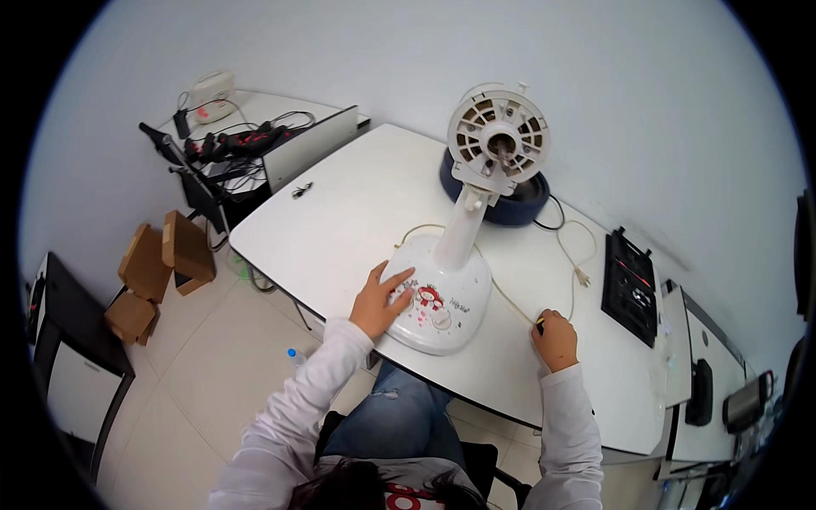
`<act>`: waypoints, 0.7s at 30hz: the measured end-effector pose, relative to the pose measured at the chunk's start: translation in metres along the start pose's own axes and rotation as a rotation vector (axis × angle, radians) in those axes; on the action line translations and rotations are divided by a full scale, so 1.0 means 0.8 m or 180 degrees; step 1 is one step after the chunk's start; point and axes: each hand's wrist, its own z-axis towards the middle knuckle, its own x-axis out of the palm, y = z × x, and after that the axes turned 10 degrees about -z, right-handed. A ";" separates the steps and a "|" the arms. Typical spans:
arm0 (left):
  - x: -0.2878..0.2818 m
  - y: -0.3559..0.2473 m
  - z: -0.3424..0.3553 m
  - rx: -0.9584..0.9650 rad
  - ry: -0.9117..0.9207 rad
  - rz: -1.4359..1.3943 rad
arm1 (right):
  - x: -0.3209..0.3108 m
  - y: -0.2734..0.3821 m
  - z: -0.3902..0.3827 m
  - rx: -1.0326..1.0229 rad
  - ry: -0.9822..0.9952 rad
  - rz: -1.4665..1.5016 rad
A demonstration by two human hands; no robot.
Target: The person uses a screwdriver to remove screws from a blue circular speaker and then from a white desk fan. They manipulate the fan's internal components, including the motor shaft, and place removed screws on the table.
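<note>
A white fan [463, 242] without blade or guard stands upright on the white table [314, 204], its round motor housing and shaft facing me. Cartoon decorations cover its base. My left hand [380, 304] rests on the left side of that base with fingers spread. My right hand [554, 340], at the table's right part beside the pale power cord [514, 303], has its fingers curled round a small yellow-and-black object [540, 325], mostly hidden, perhaps a tool. A dark blue round object [518, 208] sits behind the fan.
An open black tool case [627, 287] lies at the right, near a plug [582, 276]. A small dark item [302, 189] is on the left tabletop. Another desk [263, 106] with cables stands back left. Cardboard boxes [183, 251] and a bottle [296, 357] are on the floor.
</note>
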 end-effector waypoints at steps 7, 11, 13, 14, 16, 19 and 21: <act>0.099 -0.050 -0.061 0.0440 0.0064 -0.0115 | -0.023 -0.058 -0.060 0.0679 -0.0473 0.0675; 0.132 -0.063 -0.075 0.0597 -0.0019 -0.0074 | -0.081 -0.039 -0.089 0.1057 -0.0850 0.0893; 0.133 -0.062 -0.074 0.0536 0.0025 -0.0194 | -0.133 -0.025 -0.110 0.1206 -0.1023 0.1214; 0.130 -0.061 -0.073 0.0564 0.0000 -0.0211 | -0.156 -0.017 -0.120 0.1183 -0.1151 0.1548; 0.124 -0.069 -0.071 0.0565 0.0147 -0.0381 | -0.177 -0.011 -0.148 0.1198 -0.1996 0.2582; 0.115 -0.063 -0.070 0.0907 0.0270 -0.0370 | -0.206 0.003 -0.173 0.0594 -0.3102 0.3995; 0.114 -0.061 -0.067 0.0934 0.0375 -0.0454 | -0.215 0.003 -0.182 -0.0641 -0.2639 0.4031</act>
